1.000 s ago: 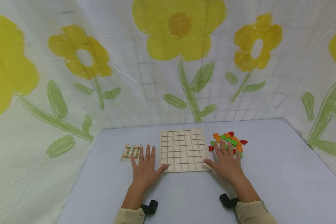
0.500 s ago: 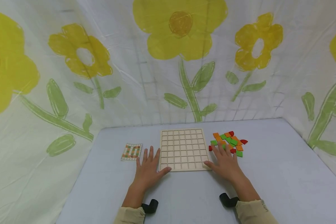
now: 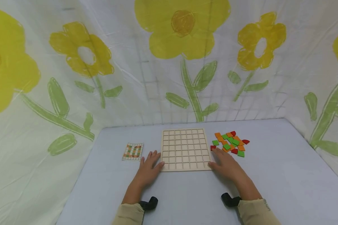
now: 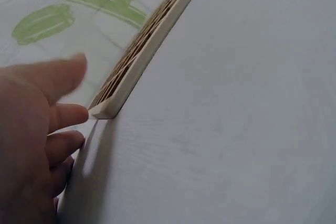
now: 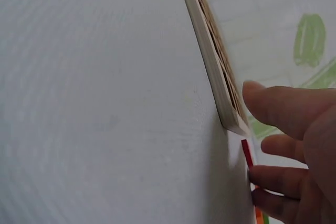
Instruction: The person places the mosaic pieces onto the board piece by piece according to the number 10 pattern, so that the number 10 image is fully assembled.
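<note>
A pale wooden grid board (image 3: 186, 150) lies flat in the middle of the table, its square cells bare. My left hand (image 3: 147, 171) is at the board's near left corner; in the left wrist view its index finger meets or nearly meets that corner, while the thumb (image 4: 68, 74) is held above. At the near right corner is my right hand (image 3: 227, 165), its fingers loosely bent and its thumb (image 5: 273, 103) beside the board's edge in the right wrist view. Neither hand visibly grips anything. Just beyond the right fingers lies a red piece (image 3: 212, 147).
Several flat orange, green and red pieces (image 3: 235, 142) lie in a loose pile right of the board, some overlapping. On the left is a small card (image 3: 133, 152) printed with a coloured grid. A flower-painted white curtain (image 3: 124, 103) rises behind the table (image 3: 186, 197).
Both hands have gone from spread fingers to more drawn-in ones. The left hand has drawn back from the card towards the board's corner; the right fingers have withdrawn from over the pile.
</note>
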A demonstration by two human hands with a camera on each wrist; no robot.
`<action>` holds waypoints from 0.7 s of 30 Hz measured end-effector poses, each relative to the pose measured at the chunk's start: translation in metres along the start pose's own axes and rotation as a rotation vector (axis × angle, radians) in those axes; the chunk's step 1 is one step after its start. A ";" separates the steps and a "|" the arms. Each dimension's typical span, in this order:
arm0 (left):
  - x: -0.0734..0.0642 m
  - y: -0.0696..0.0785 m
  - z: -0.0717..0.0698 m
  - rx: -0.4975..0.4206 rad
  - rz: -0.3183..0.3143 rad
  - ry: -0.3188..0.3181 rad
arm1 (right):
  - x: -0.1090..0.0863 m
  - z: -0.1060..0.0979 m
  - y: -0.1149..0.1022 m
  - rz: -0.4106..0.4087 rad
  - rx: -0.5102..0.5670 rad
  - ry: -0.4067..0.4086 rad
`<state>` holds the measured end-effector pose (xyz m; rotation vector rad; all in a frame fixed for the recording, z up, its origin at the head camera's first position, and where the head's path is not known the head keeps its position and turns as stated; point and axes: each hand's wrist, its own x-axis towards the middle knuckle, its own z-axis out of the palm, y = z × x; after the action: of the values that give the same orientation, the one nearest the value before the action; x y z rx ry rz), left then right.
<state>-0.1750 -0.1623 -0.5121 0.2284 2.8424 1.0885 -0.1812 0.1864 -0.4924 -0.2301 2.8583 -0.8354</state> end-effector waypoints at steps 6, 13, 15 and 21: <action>0.002 -0.005 0.000 0.024 0.015 0.017 | 0.004 -0.002 0.004 0.082 0.045 0.027; 0.000 -0.003 0.000 -0.009 0.019 0.037 | 0.022 -0.011 0.005 0.119 0.060 0.081; -0.001 -0.004 0.000 -0.014 0.032 0.038 | 0.030 -0.014 0.005 0.124 0.062 0.086; -0.001 -0.006 -0.003 -0.056 0.031 -0.006 | 0.051 -0.011 0.006 0.189 0.056 0.074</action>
<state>-0.1750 -0.1692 -0.5140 0.2728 2.8071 1.1696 -0.2340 0.1870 -0.4922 0.0782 2.8619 -0.9008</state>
